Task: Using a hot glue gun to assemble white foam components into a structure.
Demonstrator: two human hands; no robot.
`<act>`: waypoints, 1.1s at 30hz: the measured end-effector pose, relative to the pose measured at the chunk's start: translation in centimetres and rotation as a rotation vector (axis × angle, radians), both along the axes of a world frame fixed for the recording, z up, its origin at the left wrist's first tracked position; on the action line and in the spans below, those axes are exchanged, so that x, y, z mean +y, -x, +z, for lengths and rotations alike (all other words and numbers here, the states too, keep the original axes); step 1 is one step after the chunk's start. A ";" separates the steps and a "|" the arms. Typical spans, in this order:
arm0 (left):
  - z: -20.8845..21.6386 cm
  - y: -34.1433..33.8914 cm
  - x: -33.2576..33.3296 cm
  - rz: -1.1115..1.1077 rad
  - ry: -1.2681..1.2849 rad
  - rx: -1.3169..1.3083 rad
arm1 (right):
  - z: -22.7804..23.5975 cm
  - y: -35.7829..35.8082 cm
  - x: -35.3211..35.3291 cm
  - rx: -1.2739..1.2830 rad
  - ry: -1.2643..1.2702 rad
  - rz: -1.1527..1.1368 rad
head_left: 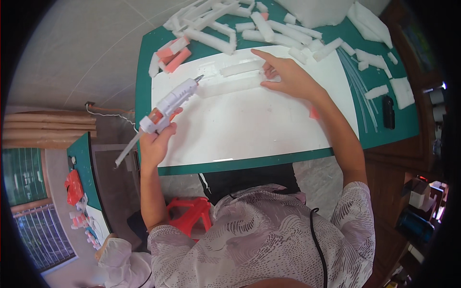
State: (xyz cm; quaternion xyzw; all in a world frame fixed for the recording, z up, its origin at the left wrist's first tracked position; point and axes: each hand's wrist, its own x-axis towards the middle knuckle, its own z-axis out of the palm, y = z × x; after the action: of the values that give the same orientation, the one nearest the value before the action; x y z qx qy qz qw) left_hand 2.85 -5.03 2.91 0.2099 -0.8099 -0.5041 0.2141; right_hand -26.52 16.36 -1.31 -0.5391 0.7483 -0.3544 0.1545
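My left hand [156, 146] is wrapped round the handle of a white hot glue gun [174, 102]. Its metal nozzle points up and to the right, over the white board [216, 127]. A glue stick [127, 152] sticks out of its back end. Ahead of the nozzle lie a white foam strip [242, 68] and, nearer to me, a paler strip [233, 87]. My right hand [293, 77] is at their right ends, index finger stretched out and thumb apart, the other fingers curled. Whether its fingertips touch the strips I cannot tell.
White foam strips [209, 41] are heaped along the far side of the green table [146, 60], with pink pieces [177, 60] at the left. Clear glue sticks [357, 86] and a black object [388, 112] lie at the right. A red stool [189, 216] stands below; another person [122, 261] is at lower left.
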 end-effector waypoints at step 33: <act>-0.9 -1.7 -4.1 0.054 -0.184 -0.163 | 0.3 -0.2 -0.3 -0.037 -0.064 -0.055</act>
State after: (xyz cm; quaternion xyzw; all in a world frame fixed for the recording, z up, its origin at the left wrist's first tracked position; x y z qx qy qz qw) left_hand 4.57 -9.12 2.03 0.2907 -0.7689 -0.5518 0.1407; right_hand -26.32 16.08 -0.97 -0.5064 0.7707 -0.3446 0.1756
